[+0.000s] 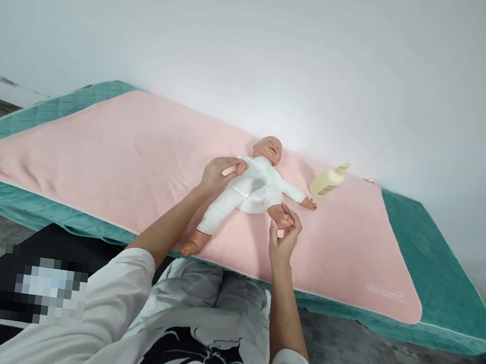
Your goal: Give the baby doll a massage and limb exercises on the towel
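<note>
A baby doll (pixel 255 177) in a white cloth suit lies on its back on a pink mat (pixel 148 151), its head toward the wall. My left hand (pixel 218 174) is closed on the doll's small hand at the left side of its chest. With my right hand (pixel 286 235) I grip the doll's foot on the right, the fingers and thumb wrapped round it. That leg is bent up, while the other leg stretches toward me and its bare foot lies at the mat's near edge. The doll's other arm reaches out to the right.
A cream pump bottle (pixel 327 180) lies tilted on the mat, right of the doll. Under the mat is a green padded cover (pixel 431 248) on a table against a white wall (pixel 261 47). A black surface with a blurred-out item (pixel 45 284) stands at the lower left.
</note>
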Action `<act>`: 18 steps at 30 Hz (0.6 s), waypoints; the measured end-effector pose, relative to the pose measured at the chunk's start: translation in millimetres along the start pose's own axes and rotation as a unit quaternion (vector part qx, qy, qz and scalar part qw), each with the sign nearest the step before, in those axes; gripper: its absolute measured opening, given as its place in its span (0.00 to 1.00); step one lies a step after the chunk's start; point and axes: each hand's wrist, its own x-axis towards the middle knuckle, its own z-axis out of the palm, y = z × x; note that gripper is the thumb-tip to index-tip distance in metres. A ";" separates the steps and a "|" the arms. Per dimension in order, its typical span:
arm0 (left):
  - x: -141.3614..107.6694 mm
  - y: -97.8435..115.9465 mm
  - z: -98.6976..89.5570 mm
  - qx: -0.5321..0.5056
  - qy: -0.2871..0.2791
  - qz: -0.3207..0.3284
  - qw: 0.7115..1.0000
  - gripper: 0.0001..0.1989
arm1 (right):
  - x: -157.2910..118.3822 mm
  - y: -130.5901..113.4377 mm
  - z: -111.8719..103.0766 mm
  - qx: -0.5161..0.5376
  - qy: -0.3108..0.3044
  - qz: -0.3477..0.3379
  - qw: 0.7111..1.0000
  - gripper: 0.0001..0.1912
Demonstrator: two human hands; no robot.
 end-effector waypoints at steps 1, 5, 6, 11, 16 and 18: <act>1.6 -1.1 -2.6 -0.011 0.021 -0.021 1.000 0.16 | -2.0 -0.1 -2.5 0.002 -0.001 0.000 1.000 0.26; 8.2 -13.3 -11.9 -0.060 0.117 -0.127 0.983 0.21 | -11.8 -2.4 -12.3 0.000 -0.012 0.003 1.000 0.26; 9.2 -18.7 -13.4 -0.070 0.136 -0.153 0.976 0.22 | -14.9 -3.2 -14.7 -0.003 -0.014 0.006 1.000 0.26; 5.8 -53.1 -16.5 -0.138 0.198 -0.259 0.935 0.19 | -37.3 -0.7 -24.5 -0.003 -0.019 0.020 1.000 0.26; -2.4 -75.9 -20.2 -0.203 0.227 -0.395 0.867 0.14 | -69.2 10.0 -30.5 -0.008 0.005 0.030 1.000 0.26; -2.8 -78.9 -21.6 -0.213 0.224 -0.420 0.853 0.12 | -81.6 12.1 -33.3 -0.024 0.002 0.032 0.999 0.27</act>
